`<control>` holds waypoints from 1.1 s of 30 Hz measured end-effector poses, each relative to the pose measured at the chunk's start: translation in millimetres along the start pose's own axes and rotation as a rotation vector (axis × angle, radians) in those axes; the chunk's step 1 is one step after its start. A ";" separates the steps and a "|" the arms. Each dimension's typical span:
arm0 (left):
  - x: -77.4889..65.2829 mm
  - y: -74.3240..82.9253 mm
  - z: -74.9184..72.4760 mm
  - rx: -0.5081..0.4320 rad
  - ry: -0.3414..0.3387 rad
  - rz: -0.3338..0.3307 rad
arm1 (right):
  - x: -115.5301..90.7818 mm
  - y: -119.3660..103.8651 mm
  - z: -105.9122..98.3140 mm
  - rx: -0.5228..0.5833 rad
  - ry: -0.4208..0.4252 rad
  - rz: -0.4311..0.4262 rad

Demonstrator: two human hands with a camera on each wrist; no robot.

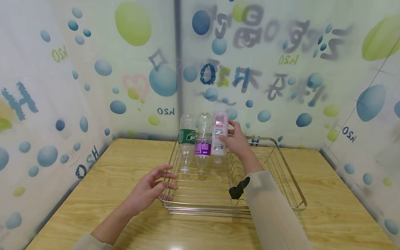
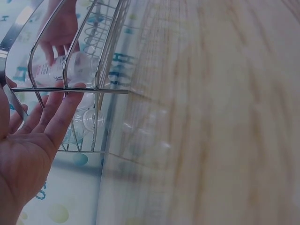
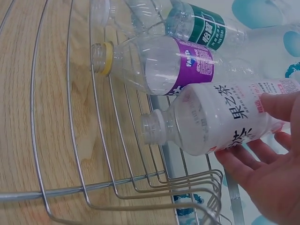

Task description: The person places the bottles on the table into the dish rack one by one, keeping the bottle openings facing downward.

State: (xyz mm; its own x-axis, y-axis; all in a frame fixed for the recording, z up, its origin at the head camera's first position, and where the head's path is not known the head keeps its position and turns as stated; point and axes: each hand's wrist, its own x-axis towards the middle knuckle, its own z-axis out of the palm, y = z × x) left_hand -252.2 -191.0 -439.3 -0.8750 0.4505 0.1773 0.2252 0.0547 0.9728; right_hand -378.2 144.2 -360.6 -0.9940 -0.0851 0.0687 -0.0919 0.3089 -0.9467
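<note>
My right hand (image 1: 237, 141) grips a clear bottle with a pink-and-white label (image 1: 219, 131), held upside down with its uncapped mouth toward the wire rack (image 1: 290, 179). The right wrist view shows thumb and fingers (image 3: 236, 164) on either side of this bottle's base end. Just left of it, a Fanta bottle with a purple label (image 3: 192, 65) stands inverted in the rack. Beside that is another inverted bottle with a green label (image 1: 187, 136). My left hand (image 1: 149, 188) is at the rack's front left corner, its fingers (image 2: 65, 112) extended and touching the wires.
The metal rack rests on a wood-grain table (image 1: 130, 155), with a row of bent wire dividers (image 3: 201, 187) right of the bottles. Behind and at both sides hangs a curtain (image 1: 139, 61) printed with blue and green dots.
</note>
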 end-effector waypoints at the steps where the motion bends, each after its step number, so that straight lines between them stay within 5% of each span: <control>1: 0.0 -0.2 -0.1 0.001 0.000 -0.001 | 0.0 0.6 0.0 -0.007 -0.007 0.005; 33: -0.5 0.0 1.6 -0.012 0.005 0.006 | -0.9 8.8 0.2 -0.153 -0.077 0.064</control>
State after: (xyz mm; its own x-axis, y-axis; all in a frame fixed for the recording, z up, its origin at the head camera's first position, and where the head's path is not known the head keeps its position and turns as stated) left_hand -251.0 -189.9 -439.6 -0.8758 0.4462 0.1838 0.2252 0.0410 0.9734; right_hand -378.1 146.8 -369.0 -0.9911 -0.1316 -0.0202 -0.0424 0.4557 -0.8891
